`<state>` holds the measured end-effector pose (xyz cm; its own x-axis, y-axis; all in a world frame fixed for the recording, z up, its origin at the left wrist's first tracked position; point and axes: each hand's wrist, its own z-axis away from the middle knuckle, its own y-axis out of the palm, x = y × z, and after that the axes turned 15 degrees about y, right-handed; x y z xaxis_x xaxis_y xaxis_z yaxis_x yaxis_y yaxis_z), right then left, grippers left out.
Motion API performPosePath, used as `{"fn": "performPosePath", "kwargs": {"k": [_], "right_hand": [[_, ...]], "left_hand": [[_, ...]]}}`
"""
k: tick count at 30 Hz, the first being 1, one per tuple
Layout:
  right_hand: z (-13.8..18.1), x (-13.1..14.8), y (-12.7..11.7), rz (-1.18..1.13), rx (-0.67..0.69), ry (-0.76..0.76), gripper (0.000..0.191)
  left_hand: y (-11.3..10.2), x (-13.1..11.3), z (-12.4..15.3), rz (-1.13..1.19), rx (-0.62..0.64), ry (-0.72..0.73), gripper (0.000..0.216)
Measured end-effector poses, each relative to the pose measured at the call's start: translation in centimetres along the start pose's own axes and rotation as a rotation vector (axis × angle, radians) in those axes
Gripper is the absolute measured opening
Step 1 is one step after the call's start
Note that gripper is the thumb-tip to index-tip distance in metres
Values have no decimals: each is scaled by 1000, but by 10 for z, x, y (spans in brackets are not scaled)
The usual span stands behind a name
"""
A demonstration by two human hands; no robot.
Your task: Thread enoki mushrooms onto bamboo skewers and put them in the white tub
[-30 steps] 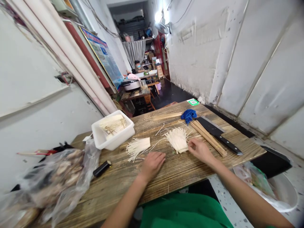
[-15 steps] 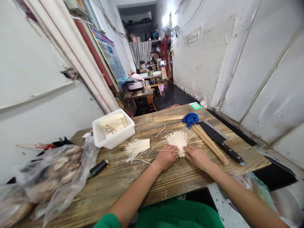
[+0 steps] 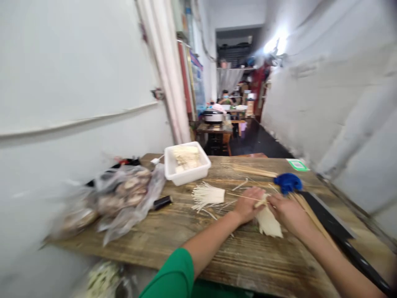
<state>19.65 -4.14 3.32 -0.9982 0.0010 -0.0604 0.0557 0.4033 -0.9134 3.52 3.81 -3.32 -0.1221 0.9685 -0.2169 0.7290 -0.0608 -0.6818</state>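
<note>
A bunch of enoki mushrooms lies on the wooden table under my hands, its cut base spread toward me. My left hand presses on the bunch from the left with closed fingers. A thin bamboo skewer runs across the back of that hand to the fingertips of my right hand, which pinch it at the bunch's right edge. The caps are mostly hidden by the hands, and motion blurs the fingers. To the left, a second flat enoki bunch rests apart, with loose strands beside it.
A white tub holds more enoki. Plastic bags of mushrooms and a black cylinder lie left. A blue cloth, bundled skewers and a large knife lie right. A person sits far back.
The view has swung left, so things appear farther right. The enoki bunch has turned, its base now angled toward me. My right hand has moved onto the skewer's end.
</note>
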Motion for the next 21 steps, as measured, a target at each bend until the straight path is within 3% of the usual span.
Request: {"fn": "performPosePath", "kwargs": {"k": [3,6,11,16,18,21], "right_hand": [[-18,-12,7,-70,-167,-107,34],[-38,-18,3,-154,-226,-185,36],[-60,-5,-20,-340,-160,-173,34],[-77,19,-31,-530,-32,-124,32],[-80,30,-31,-565,35,-101,32],[-78,46,-29,-633,94,-66,37]], "left_hand": [[-2,6,-15,105,-42,13,47],[-17,7,-30,203,-127,-36,46],[-52,-1,-40,408,-241,-173,42],[-71,-9,-27,609,-329,-560,28],[-74,-14,-20,822,-456,-717,32],[-79,-20,-11,1211,-705,-840,47]]}}
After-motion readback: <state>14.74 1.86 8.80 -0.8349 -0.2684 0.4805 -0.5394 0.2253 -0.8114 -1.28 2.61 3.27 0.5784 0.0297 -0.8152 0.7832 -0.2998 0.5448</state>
